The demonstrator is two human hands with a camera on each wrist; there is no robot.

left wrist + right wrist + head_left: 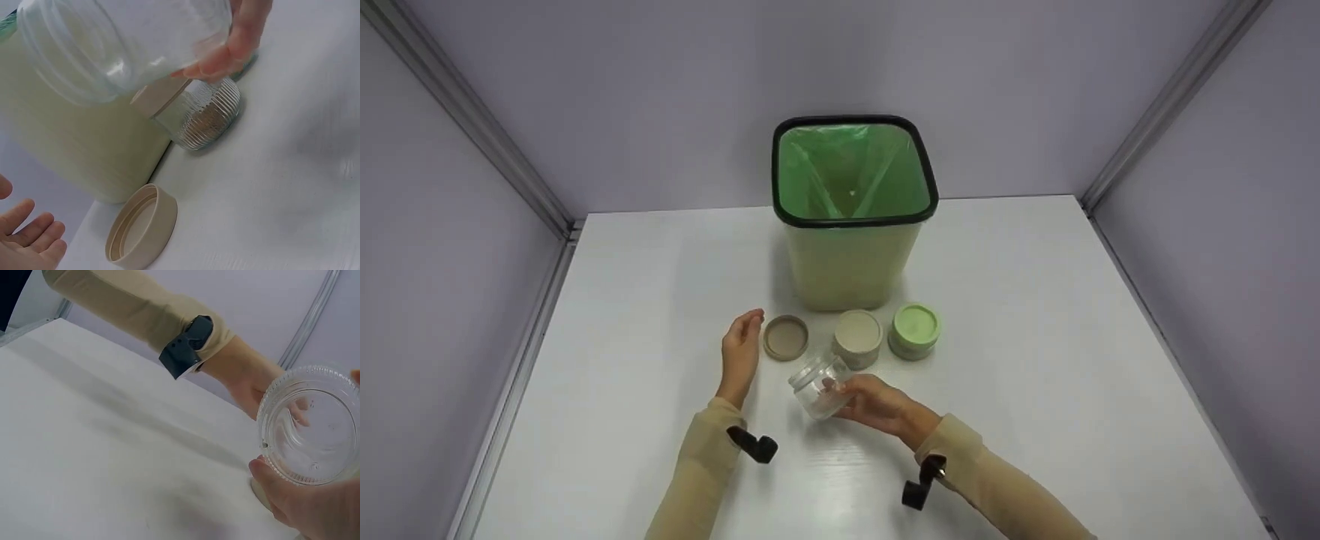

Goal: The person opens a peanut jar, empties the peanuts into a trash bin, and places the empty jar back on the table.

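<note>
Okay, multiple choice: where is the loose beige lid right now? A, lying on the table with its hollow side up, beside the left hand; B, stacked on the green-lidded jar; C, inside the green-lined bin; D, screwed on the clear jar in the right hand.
A: the loose beige lid lies hollow side up on the table, just right of the open left hand, while the right hand holds the clear jar without a lid.
</note>
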